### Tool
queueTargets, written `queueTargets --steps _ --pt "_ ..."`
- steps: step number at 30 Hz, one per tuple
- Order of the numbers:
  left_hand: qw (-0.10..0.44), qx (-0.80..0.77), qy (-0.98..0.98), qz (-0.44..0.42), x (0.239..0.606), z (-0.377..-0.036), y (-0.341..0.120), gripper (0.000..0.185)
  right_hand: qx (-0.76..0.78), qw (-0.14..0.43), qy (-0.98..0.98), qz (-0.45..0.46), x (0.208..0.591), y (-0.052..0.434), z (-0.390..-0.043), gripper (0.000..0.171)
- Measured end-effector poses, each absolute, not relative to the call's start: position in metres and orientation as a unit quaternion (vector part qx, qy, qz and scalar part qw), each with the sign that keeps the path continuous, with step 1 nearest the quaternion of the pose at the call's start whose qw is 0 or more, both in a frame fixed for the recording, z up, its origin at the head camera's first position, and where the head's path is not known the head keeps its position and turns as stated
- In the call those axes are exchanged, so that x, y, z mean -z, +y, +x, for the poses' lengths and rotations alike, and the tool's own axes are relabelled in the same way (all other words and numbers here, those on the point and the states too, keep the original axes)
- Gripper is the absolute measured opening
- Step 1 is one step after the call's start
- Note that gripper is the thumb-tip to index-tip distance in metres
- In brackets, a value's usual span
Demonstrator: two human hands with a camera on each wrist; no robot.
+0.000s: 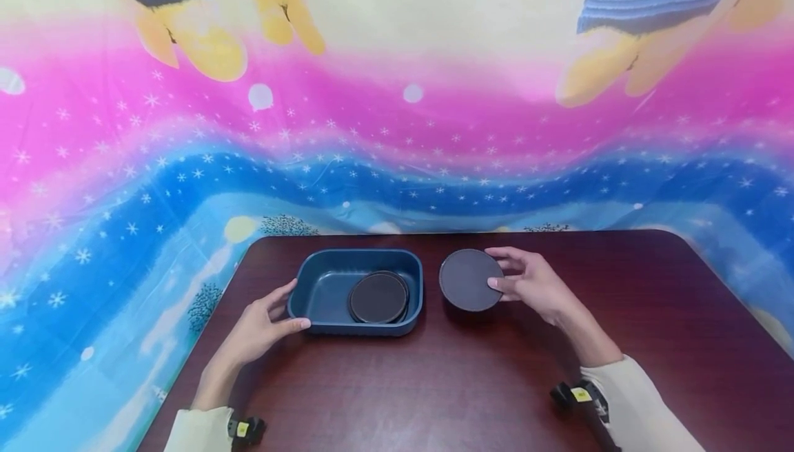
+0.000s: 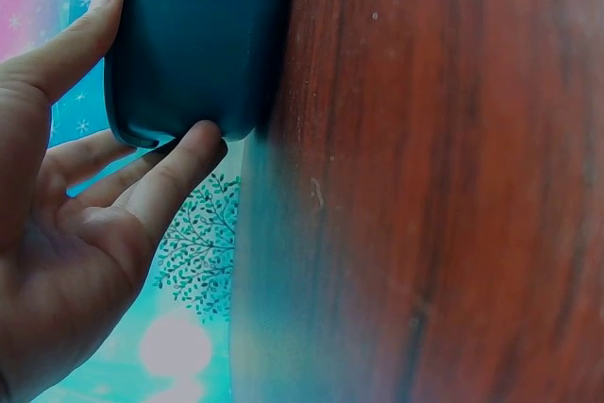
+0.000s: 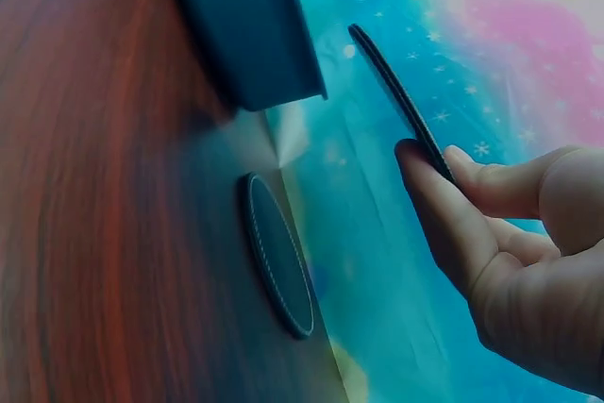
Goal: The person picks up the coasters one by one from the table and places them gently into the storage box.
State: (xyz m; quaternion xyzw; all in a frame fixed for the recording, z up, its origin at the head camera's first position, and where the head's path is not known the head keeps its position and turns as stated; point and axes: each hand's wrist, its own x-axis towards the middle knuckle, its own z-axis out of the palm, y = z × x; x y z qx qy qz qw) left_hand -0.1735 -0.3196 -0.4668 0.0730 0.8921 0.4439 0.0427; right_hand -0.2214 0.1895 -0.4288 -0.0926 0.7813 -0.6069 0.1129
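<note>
A dark blue rectangular tray point(image 1: 322, 269) stands on the brown table point(image 1: 434, 383), with one dark round disc point(image 1: 378, 298) lying flat inside it. My left hand point(image 1: 289, 310) grips the tray's near left corner, thumb on the front wall and fingers along the left side; the left wrist view shows this hand point(image 2: 142, 92) on the tray point(image 2: 198, 35). To the right of the tray, my right hand point(image 1: 501, 275) pinches a second dark disc point(image 1: 466, 278) by its edge and holds it tilted above the table. In the right wrist view, that disc point(image 3: 396, 92) hangs clear of a third disc point(image 3: 278, 257) lying on the table.
A bright cloth point(image 1: 397, 135) with pink and blue bands and stars hangs behind the table and drapes past its left and right edges. The table's near half holds only my forearms with their wrist cameras point(image 1: 579, 395).
</note>
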Motion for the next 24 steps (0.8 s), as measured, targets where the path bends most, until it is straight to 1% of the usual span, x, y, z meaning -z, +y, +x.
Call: queueTargets --steps 15,24 --pt "0.044 -0.448 0.890 0.073 0.466 -0.173 -0.320 0.095 0.654 0.114 0.745 -0.069 0.424 0.179 -0.230 0.067" --pt "0.042 -0.451 0.888 0.076 0.467 -0.173 -0.320 0.095 0.667 0.103 0.736 -0.062 0.425 0.171 -0.233 0.066"
